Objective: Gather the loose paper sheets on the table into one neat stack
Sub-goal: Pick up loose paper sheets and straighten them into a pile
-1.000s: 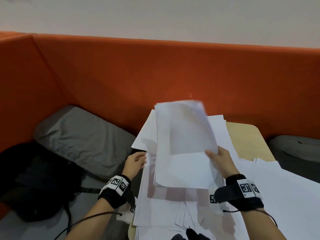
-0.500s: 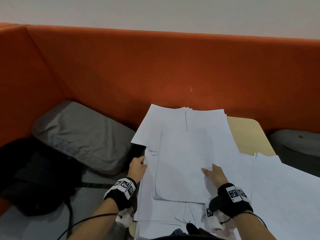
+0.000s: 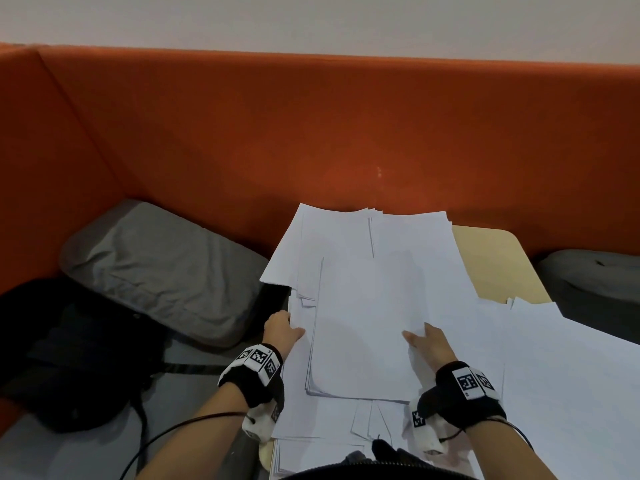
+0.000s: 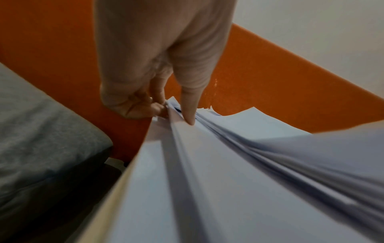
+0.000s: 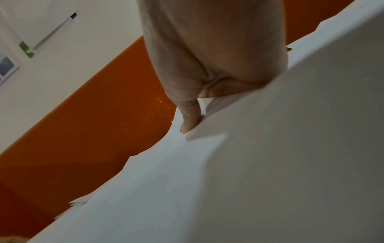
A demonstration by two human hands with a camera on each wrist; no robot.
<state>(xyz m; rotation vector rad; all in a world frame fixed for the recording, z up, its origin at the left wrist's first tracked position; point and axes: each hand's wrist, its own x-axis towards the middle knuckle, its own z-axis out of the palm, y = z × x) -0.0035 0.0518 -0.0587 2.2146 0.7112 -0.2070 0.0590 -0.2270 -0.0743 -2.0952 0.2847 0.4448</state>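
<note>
White paper sheets cover most of the table (image 3: pixel 491 265). A squared top stack (image 3: pixel 367 323) lies in the middle over fanned sheets (image 3: pixel 332 237). More loose sheets (image 3: pixel 571 375) spread to the right. My left hand (image 3: pixel 291 327) grips the pile's left edge. In the left wrist view its thumb lies on the sheets (image 4: pixel 228 164) and the fingers curl under, at the left hand (image 4: pixel 172 111). My right hand (image 3: pixel 419 332) holds the top stack's right edge. There the right hand (image 5: pixel 195 115) has its thumb on paper (image 5: pixel 207 180) and its fingers hidden under a sheet.
An orange padded partition (image 3: pixel 311 133) runs close behind the table. A grey cushion (image 3: pixel 162 271) and a black bag (image 3: pixel 69 351) lie to the left on the seat, another grey cushion (image 3: pixel 595 275) to the right. Some sheets overhang the table's left edge.
The sheets my right hand held raised have come down flat onto the pile, and the hand has dropped with them. My left hand stays at the pile's left edge.
</note>
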